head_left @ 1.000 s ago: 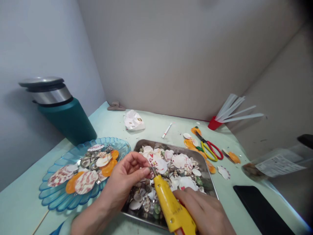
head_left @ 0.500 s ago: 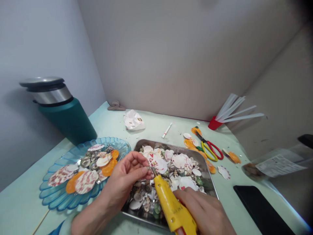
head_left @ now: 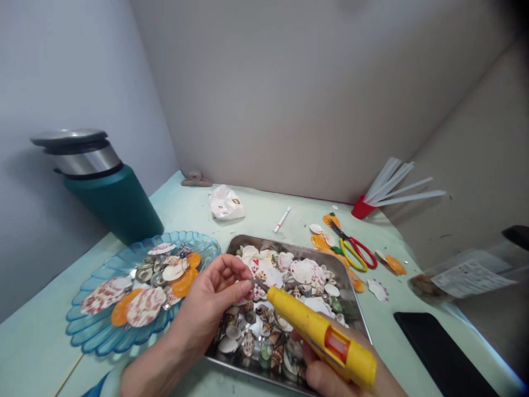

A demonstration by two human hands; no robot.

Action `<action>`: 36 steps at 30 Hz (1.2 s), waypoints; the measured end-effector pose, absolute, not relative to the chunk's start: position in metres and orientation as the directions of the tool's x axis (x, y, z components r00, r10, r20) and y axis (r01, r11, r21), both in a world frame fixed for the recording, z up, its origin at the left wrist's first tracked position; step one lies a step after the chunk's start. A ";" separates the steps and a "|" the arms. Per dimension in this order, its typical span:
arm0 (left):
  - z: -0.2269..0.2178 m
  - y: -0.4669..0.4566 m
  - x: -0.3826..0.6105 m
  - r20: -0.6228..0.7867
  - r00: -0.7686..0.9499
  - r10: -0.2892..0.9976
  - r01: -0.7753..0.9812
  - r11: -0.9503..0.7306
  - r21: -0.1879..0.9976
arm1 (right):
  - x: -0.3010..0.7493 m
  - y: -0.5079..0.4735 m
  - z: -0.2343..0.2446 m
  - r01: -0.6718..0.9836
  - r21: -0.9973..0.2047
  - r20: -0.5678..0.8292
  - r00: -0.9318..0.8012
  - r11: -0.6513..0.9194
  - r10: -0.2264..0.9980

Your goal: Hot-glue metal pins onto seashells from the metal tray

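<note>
Fingers [head_left: 236, 289] of the left hand [head_left: 206, 309] pinch a tiny piece [head_left: 250, 282]; the right hand [head_left: 330, 380] grips a yellow glue gun [head_left: 318, 335].

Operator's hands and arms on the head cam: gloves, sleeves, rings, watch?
Left hand and right hand are both ungloved, no rings showing. The left forearm is uncovered to the frame edge: no sleeve, watch or bracelet. Only a sliver of the right wrist shows, also uncovered.

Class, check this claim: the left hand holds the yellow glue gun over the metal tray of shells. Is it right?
No: the right hand holds the yellow glue gun over the metal tray of shells, as the head view shows.
</note>
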State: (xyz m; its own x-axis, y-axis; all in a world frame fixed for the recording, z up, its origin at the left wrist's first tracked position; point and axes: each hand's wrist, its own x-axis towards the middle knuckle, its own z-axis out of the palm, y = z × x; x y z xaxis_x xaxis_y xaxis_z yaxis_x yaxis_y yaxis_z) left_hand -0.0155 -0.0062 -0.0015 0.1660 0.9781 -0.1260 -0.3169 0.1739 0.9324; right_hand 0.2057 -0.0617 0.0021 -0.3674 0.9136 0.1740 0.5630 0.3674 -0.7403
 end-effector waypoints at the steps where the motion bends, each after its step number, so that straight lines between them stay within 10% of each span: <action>1: -0.003 -0.006 -0.016 -0.117 0.168 0.979 -0.313 0.165 0.935 | 0.205 -0.062 0.001 0.555 -0.752 0.172 -0.356 0.356 0.918; 36: -0.009 -0.004 -0.016 -0.096 0.160 0.982 -0.284 0.139 0.949 | 0.198 -0.063 0.004 0.520 -0.853 -0.071 -0.205 0.047 0.976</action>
State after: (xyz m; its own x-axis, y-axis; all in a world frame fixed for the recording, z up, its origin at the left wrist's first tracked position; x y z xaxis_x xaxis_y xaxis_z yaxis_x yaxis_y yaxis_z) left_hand -0.0156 -0.0043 -0.0086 0.1603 0.9824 -0.0956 -0.2842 0.1387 0.9487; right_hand 0.1981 -0.0628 0.0045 -0.2048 0.9762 -0.0713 0.5202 0.0468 -0.8528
